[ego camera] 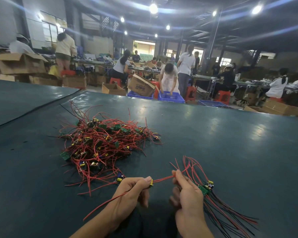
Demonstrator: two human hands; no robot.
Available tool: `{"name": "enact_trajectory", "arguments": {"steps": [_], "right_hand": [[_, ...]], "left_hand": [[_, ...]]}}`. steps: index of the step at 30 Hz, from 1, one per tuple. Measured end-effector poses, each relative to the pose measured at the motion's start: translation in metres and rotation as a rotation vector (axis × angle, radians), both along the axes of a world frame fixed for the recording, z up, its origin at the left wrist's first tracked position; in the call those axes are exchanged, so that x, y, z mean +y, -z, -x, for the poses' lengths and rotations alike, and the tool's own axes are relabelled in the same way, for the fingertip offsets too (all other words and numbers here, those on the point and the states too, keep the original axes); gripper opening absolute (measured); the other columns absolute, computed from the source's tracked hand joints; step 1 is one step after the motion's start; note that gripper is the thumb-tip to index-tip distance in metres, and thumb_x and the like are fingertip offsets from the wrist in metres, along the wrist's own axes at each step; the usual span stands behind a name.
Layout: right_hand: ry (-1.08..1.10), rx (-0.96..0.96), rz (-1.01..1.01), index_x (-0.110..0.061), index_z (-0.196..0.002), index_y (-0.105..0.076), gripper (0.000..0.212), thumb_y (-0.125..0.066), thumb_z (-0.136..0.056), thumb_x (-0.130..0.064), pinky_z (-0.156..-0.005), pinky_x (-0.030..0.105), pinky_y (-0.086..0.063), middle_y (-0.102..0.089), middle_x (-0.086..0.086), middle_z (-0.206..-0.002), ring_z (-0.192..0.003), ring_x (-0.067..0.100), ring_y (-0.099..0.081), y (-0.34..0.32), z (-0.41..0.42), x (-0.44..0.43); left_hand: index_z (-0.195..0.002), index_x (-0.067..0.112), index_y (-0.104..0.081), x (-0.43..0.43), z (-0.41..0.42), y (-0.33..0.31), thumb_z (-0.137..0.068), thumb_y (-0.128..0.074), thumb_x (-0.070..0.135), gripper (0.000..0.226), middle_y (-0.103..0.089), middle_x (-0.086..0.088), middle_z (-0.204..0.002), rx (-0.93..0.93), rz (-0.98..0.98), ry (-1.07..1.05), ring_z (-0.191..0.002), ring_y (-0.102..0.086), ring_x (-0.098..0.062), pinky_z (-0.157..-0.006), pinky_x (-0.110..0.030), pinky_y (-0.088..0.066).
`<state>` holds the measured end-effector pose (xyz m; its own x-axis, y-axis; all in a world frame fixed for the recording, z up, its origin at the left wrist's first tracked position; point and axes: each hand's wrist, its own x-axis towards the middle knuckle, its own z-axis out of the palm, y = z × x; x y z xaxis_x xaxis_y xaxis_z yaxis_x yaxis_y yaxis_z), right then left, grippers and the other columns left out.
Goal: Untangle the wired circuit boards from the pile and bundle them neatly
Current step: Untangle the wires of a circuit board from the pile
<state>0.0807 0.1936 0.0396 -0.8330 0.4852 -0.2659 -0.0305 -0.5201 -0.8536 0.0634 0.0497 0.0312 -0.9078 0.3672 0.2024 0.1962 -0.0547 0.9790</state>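
Observation:
A tangled pile of small green circuit boards with red and black wires [101, 143] lies on the dark green table [213, 143], ahead and to the left. My left hand [132, 189] pinches one small board with a yellow part [151, 182]; a red wire trails back over my wrist. Its other red wires [163, 179] stretch right to my right hand [187, 191], which pinches them at the fingertips. The same hand holds a bundle of boards [205, 187], whose red and black wires [230, 213] fan out to the lower right.
A seam in the table cover [33, 109] runs diagonally at the left. Beyond the table's far edge stand blue crates [171, 97], cardboard boxes [141, 85], red stools and several people at workbenches.

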Motion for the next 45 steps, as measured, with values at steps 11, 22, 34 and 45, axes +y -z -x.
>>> {"name": "enact_trajectory", "arguments": {"steps": [11, 22, 34, 45], "right_hand": [[0.076, 0.041, -0.055, -0.013, -0.078, -0.071, 0.023, -0.065, -0.089, -0.032, -0.033, 0.014, -0.019, -0.052, -0.007, -0.061, -0.033, 0.004, -0.024, 0.0, -0.001, 0.007], [-0.192, 0.111, -0.347, -0.021, -0.062, -0.078, 0.028, -0.07, -0.084, -0.007, -0.061, 0.018, -0.049, -0.074, 0.002, -0.068, -0.06, 0.003, -0.065, 0.01, -0.01, -0.034], [0.12, 0.0, -0.021, -0.015, -0.064, -0.055, 0.025, -0.068, -0.084, -0.009, -0.033, 0.015, -0.017, -0.037, -0.006, -0.048, -0.031, 0.004, -0.021, -0.005, 0.002, 0.019], [-0.24, -0.01, -0.41, -0.012, -0.064, -0.068, 0.03, -0.068, -0.086, -0.031, -0.033, 0.015, -0.028, -0.054, -0.005, -0.043, -0.033, 0.005, -0.039, -0.002, -0.013, -0.018]], "left_hand": [[-0.044, 0.017, -0.045, -0.002, 0.0, 0.002, -0.09, -0.055, 0.039, 0.052, -0.052, -0.012, -0.047, -0.06, -0.06, -0.024, -0.046, -0.05, -0.02, -0.052, -0.024, -0.044], [-0.046, 0.019, -0.054, -0.004, 0.001, 0.002, -0.086, -0.051, 0.037, 0.044, -0.052, -0.001, -0.049, -0.051, -0.048, 0.028, -0.049, -0.052, -0.016, -0.053, -0.022, -0.044], [-0.048, 0.022, -0.058, 0.0, -0.001, 0.004, -0.076, -0.055, 0.054, 0.043, -0.06, -0.002, -0.049, -0.002, 0.056, 0.129, -0.048, -0.054, -0.011, -0.056, -0.018, -0.042], [-0.061, 0.016, -0.059, -0.001, -0.001, 0.01, -0.085, -0.063, 0.045, 0.038, -0.059, -0.001, -0.051, 0.099, 0.084, -0.076, -0.046, -0.05, -0.008, -0.05, -0.02, -0.038]]}}
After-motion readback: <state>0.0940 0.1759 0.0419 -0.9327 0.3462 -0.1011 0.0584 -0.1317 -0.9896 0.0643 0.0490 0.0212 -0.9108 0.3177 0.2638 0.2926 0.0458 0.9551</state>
